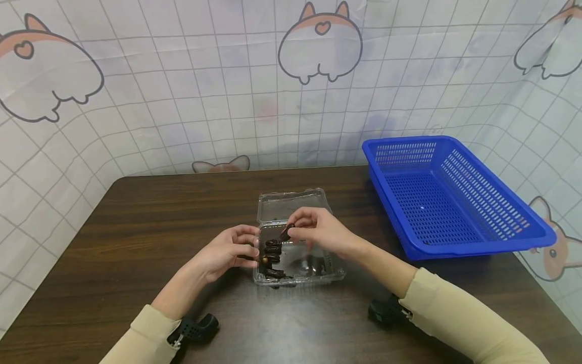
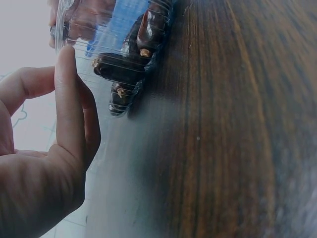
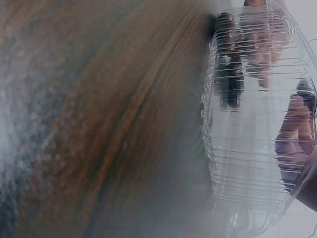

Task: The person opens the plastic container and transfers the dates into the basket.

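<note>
A clear plastic clamshell box [image 1: 337, 274] lies on the table with its lid [image 1: 293, 206] folded back away from me. Several dark, glossy dates [image 1: 273, 258] lie along its left side, and they show through the ribbed wall in the left wrist view. Between thumb and fingers, my right hand [image 1: 324, 232] pinches one date [image 1: 285, 233] over the box, near the back of the row. My left hand [image 1: 223, 253] rests its extended fingertips against the box's left wall. In the right wrist view, the box wall [image 3: 247, 148] stands in front of the right fingers.
A blue plastic basket [image 1: 395, 215] with perforated sides stands at the right rear of the dark wood-grain table [image 1: 136, 227]. Behind the table hangs a white gridded cloth [image 1: 218, 101] with cartoon prints. Black wrist mounts [image 1: 200, 327] sit under both sleeves.
</note>
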